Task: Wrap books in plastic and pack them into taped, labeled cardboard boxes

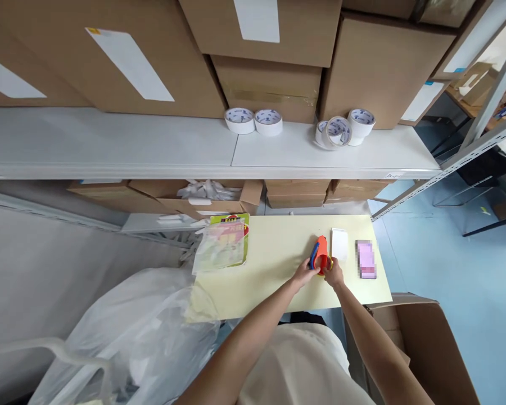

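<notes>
Over the pale yellow table, both hands hold a small orange-red item with blue and yellow parts and a rounded opening; its exact kind I cannot make out. My left hand is closed at its blue left side. On the lower right, near the yellow part, the fingers of my right hand are closed too. Just beyond my right hand lies a stack of white cards or paper. A phone-shaped pink-purple thing, blurred, rests farther right. Printed green and yellow packaging in clear plastic lies at the table's left.
A grey shelf crosses above the table, bearing cardboard boxes and several tape rolls. An open carton stands at lower right. Clear plastic bags bulge at lower left. Lower boxes sit behind the table.
</notes>
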Demonstrator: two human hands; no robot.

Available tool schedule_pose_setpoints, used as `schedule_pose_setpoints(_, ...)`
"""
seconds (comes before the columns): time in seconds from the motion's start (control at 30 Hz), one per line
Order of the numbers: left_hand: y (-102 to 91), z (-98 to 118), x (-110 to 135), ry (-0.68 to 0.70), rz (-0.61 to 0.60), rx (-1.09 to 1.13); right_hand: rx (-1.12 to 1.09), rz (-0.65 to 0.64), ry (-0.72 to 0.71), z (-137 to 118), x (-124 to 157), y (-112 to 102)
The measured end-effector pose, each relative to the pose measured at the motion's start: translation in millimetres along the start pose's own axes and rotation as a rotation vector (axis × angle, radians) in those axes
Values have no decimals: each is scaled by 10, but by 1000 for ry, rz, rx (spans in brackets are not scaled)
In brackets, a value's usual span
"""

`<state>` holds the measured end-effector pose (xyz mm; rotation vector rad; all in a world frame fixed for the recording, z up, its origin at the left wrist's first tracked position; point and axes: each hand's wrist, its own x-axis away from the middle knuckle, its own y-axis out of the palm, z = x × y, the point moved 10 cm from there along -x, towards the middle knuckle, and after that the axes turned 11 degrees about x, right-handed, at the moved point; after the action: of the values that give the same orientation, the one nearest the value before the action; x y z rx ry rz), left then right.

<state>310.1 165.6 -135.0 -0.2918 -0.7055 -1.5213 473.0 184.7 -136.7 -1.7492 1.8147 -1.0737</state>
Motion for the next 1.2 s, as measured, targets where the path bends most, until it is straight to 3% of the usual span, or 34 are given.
schedule_pose_setpoints(0.1, -55, 173, 158, 71, 32, 41, -5, 16, 4, -190, 27, -133)
schedule_pose_setpoints(0.3, -274, 722, 522, 393, 193, 56, -212, 80, -167, -928, 263, -612)
schedule_pose_setpoints(0.47, -249, 821, 717, 466, 218, 10, -203, 101, -245, -1103, 442, -891)
schedule_pose_setpoints(0.57, -212, 688, 746, 435, 208, -11, -200, 100, -259, -971, 480, -883)
schedule_pose_setpoints(0.67, -176, 476, 686, 373, 180, -24, -225, 72, -197, -709, 481, -725)
schedule_pose_setpoints(0.83, -76, 56, 431, 215, 122, -37, -285, 10, -33, -178, 422, -365)
schedule_pose_setpoints(0.97, 9, -227, 250, 103, 74, -21, -205, 17, 13, 128, 351, -216)
schedule_pose_setpoints(1.2, 103, -347, 114, 45, 21, 55, -154, -5, 78, 384, 257, -70)
